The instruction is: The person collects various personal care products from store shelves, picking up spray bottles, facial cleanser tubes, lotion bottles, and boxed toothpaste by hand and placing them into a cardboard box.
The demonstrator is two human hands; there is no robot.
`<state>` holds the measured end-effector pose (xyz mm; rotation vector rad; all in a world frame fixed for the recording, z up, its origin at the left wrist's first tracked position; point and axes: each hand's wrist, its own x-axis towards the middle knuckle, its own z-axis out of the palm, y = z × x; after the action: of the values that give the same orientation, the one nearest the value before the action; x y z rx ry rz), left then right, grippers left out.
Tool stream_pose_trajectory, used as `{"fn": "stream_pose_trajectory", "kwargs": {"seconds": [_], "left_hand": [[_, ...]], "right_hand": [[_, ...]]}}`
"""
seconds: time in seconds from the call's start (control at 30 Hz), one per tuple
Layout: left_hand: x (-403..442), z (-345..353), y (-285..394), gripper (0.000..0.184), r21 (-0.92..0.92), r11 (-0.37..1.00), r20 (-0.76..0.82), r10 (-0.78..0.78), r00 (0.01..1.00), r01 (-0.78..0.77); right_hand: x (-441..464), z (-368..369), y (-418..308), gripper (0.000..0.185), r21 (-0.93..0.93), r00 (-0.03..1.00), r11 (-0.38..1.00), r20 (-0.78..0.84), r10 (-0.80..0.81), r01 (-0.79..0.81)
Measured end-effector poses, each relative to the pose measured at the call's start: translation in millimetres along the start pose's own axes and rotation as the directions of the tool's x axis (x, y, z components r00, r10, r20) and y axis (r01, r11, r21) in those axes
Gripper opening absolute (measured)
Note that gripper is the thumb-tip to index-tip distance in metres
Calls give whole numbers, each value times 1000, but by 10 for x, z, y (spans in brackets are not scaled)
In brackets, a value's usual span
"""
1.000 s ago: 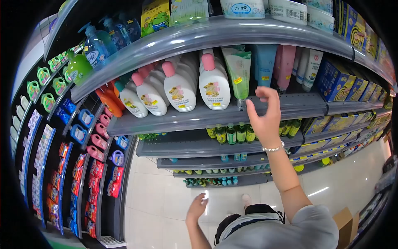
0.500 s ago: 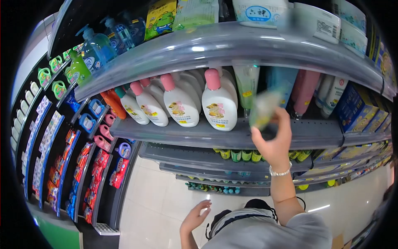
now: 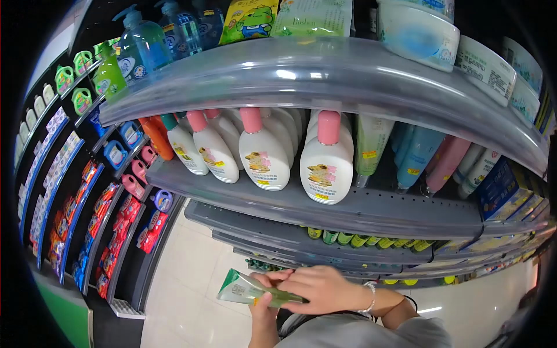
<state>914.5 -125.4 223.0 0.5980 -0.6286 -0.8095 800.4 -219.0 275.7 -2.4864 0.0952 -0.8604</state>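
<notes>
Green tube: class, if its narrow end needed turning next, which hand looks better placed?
Probably the right hand: its fingers lie at the green tube's narrow end. The left hand holds nearer the middle and could steady it.

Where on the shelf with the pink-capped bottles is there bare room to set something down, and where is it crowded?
Bare shelf lies before the standing blue tube, between the rightmost pink-capped bottle and blue boxes, probably enough for the held tube. Crowded: farther left, among the other white bottles.
</notes>
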Motion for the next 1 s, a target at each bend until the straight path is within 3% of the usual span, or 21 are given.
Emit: {"fn": "stream_pose_trajectory", "kwargs": {"seconds": [0.03, 0.1, 0.13, 0.17, 0.23, 0.3, 0.37, 0.4, 0.5, 0.57, 0.63, 0.7, 0.77, 0.83, 0.87, 0.93, 0.97, 1.0], "left_hand": [[-4, -160, -13, 30, 55, 998, -25, -2, 1000, 4], [107, -357, 66, 26, 106, 994, -30, -17, 999, 20], [145, -424, 136, 25, 113, 985, -24, -130, 991, 132], [157, -474, 191, 23, 122, 961, -23, -247, 969, 248], [184, -581, 264, 24, 101, 949, -10, -300, 954, 300], [193, -799, 320, 21, 252, 919, 67, -331, 941, 305], [230, -990, 352, 18, 236, 931, 184, -324, 928, 278], [250, -1034, 390, 17, 283, 914, 234, -359, 904, 290], [279, -1177, 441, 14, 345, 853, 270, -490, 829, 392], [351, -1263, 421, 14, 633, 713, 311, -592, 743, 303], [400, -1325, 370, 16, 682, 701, 386, -587, 712, 208], [466, -1340, 348, 16, 677, 694, 415, -634, 652, 244], [539, -1399, 282, 17, 696, 665, 435, -691, 578, 272], [673, -1392, 200, 16, 716, 680, 563, -697, 445, 159], [717, -1389, 138, 16, 715, 682, 589, -707, 392, 153], [755, -1355, 1, 13, 705, 575, 542, -814, 208, 415], [762, -1268, -72, 13, 723, 558, 554, -820, 142, 407], [780, -1159, -160, 11, 684, 550, 594, -801, 73, 479]], "right_hand": [[47, -100, 40, 27, 1, 999, 999, 16, -40, 40], [170, -401, 84, 20, -150, 972, 989, -230, -39, 4], [224, -527, 98, 19, -228, 905, 972, -423, -52, -50], [302, -668, 44, 20, -180, 830, 969, -555, 44, -171], [423, -792, 93, 28, -151, 681, 930, -721, 128, -335], [536, -880, 195, 33, -170, 647, 904, -750, 140, -393], [675, -891, 176, 36, -105, 652, 875, -710, 266, -472], [730, -881, 177, 36, -115, 641, 871, -724, 256, -478], [804, -814, 175, 39, -255, 653, 733, -684, 324, -631], [800, -817, 120, 39, -230, 695, 778, -637, 334, -585], [779, -749, -79, 37, -301, 710, 794, -669, 220, -529], [545, -655, -63, 39, -529, 678, 780, -710, -192, -334], [258, -563, -339, 46, -538, 571, 717, -786, -237, -444], [-196, -379, -536, 54, -324, 343, 813, -925, -164, -484], [-344, -346, -639, 54, -331, 318, 784, -931, -180, -525], [-586, -262, -915, 50, 78, 249, 965, -958, 142, -250], [-715, -217, -1035, 50, 63, 201, 955, -972, 125, -290], [-835, -165, -1128, 52, 302, 126, 943, -939, 319, -137]]}}
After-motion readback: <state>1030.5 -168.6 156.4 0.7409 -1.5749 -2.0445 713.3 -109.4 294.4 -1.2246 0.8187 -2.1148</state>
